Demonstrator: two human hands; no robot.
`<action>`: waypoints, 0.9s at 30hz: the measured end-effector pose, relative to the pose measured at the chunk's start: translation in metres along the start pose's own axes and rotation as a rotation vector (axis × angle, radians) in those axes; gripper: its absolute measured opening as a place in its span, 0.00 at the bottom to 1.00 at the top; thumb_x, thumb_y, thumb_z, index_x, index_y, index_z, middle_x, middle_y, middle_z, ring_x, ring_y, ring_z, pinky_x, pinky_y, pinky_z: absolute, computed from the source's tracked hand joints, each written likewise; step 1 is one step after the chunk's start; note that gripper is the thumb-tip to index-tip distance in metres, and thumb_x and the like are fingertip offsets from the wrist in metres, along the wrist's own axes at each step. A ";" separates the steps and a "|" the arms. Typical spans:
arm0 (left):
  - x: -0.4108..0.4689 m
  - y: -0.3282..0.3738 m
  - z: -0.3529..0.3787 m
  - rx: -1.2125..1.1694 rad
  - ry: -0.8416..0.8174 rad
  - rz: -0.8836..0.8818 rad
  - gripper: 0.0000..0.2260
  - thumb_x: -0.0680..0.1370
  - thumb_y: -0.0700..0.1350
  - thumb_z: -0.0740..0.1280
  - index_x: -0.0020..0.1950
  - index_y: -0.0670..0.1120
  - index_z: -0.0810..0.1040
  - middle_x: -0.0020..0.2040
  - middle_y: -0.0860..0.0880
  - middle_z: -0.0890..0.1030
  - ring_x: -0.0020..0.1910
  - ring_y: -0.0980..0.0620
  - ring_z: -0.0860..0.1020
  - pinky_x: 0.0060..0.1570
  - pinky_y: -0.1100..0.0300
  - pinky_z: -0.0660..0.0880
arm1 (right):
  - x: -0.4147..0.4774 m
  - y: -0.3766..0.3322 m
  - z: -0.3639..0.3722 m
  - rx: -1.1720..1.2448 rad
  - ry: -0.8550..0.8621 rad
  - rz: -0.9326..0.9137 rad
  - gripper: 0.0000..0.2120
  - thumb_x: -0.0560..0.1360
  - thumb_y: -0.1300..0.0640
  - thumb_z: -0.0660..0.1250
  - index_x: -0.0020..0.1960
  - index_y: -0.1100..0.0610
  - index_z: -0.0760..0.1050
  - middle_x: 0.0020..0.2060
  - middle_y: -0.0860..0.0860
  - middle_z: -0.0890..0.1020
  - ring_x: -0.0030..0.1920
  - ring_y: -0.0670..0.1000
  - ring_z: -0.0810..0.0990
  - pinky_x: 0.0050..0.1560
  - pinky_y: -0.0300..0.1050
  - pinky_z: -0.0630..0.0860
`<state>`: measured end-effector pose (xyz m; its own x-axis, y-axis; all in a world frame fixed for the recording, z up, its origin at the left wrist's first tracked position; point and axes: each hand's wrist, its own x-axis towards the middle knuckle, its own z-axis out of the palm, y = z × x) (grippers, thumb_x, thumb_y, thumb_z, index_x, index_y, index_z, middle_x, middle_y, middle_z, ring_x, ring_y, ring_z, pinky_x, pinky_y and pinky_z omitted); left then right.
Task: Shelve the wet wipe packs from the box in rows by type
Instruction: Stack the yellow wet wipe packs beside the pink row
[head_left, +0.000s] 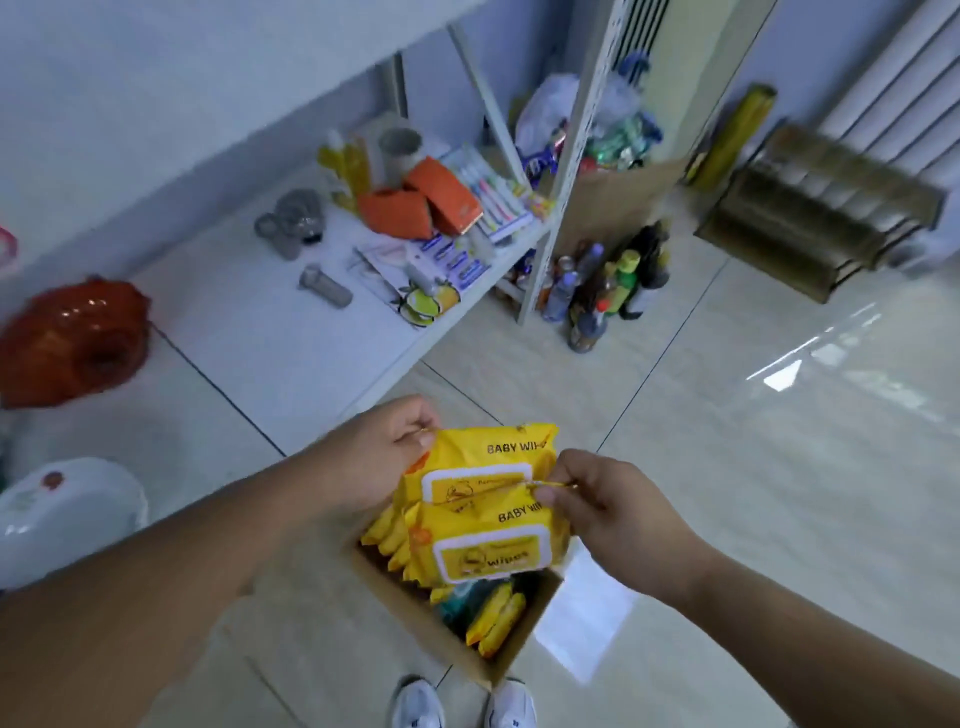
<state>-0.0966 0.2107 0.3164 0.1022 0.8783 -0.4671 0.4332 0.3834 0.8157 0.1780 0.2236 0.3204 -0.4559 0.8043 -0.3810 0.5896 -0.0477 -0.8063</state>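
Two yellow baby wipes packs are held above an open cardboard box on the floor at my feet. My left hand pinches the left edge of the upper pack. My right hand pinches the right edge where the upper pack meets the lower pack. More yellow packs and a teal one lie inside the box. The white shelf stretches in front of me, to the left.
On the shelf lie orange boxes, toothbrush packs, grey cups, an orange bag and a white basin. Bottles stand on the floor by the shelf post. A wooden rack sits at the right wall.
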 end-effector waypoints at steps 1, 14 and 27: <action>-0.011 0.031 -0.013 0.027 0.012 0.030 0.10 0.83 0.42 0.61 0.44 0.53 0.74 0.32 0.60 0.79 0.30 0.63 0.73 0.37 0.57 0.70 | -0.007 -0.025 -0.015 0.004 0.019 -0.037 0.07 0.79 0.52 0.68 0.42 0.47 0.76 0.32 0.47 0.79 0.33 0.45 0.76 0.40 0.51 0.77; -0.222 0.300 -0.173 0.184 0.419 0.164 0.09 0.84 0.42 0.59 0.47 0.49 0.76 0.37 0.49 0.76 0.31 0.56 0.75 0.30 0.61 0.76 | -0.074 -0.328 -0.121 -0.031 0.217 -0.509 0.11 0.79 0.49 0.69 0.41 0.53 0.75 0.36 0.52 0.82 0.35 0.50 0.81 0.40 0.55 0.81; -0.395 0.226 -0.264 0.166 0.658 0.040 0.09 0.84 0.45 0.58 0.48 0.52 0.76 0.42 0.49 0.79 0.39 0.51 0.79 0.47 0.47 0.83 | -0.089 -0.457 0.027 0.151 -0.014 -0.550 0.12 0.80 0.55 0.69 0.40 0.59 0.75 0.38 0.61 0.83 0.42 0.65 0.84 0.43 0.65 0.83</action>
<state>-0.2756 0.0263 0.7755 -0.4221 0.9021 -0.0897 0.5778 0.3440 0.7401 -0.0688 0.1583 0.7108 -0.6783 0.7268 0.1077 0.1615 0.2905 -0.9432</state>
